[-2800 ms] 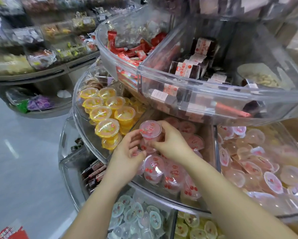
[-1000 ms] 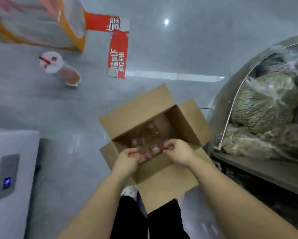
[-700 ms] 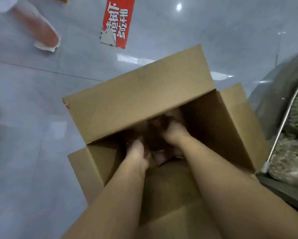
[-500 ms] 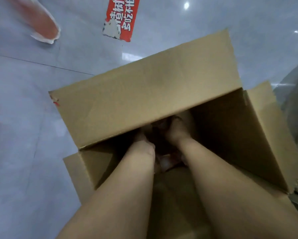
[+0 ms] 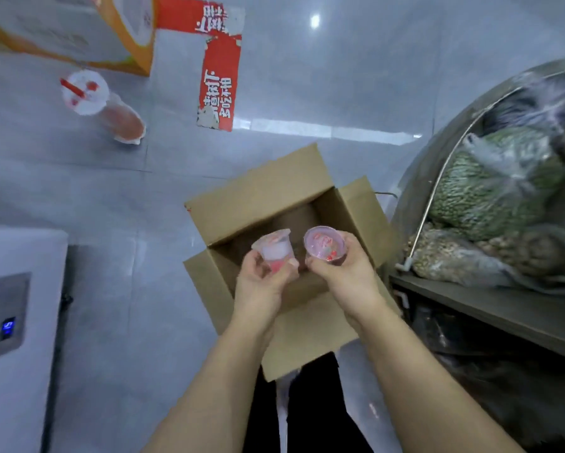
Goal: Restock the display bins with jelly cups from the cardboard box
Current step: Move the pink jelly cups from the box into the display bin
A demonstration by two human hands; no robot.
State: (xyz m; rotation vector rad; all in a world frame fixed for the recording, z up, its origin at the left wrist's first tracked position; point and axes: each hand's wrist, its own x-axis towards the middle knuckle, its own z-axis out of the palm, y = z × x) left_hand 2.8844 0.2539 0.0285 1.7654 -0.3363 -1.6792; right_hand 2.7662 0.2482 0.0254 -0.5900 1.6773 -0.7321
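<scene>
An open cardboard box [image 5: 261,194] stands on the grey floor in front of me, its flaps spread. Above its opening my left hand [image 5: 263,282] grips a clear jelly cup [image 5: 274,248] with pink jelly, tilted so its side shows. My right hand [image 5: 346,273] holds a second jelly cup [image 5: 323,245], its pink printed lid turned toward me. The two cups are side by side, a little apart. The box's inside is dark and its contents are hard to make out. The display bins are out of view.
A curved display stand with bagged green and brown goods [image 5: 490,197] and a dark shelf [image 5: 490,308] is at the right. A white machine [image 5: 13,322] stands at the left. A plastic drink cup [image 5: 104,106], an orange-edged carton [image 5: 78,27] and a red sign [image 5: 219,76] lie on the far floor.
Both hands were deep inside the box half a second ago; now they are lifted above it, each holding a jelly cup. My head has risen, so the box looks smaller.
</scene>
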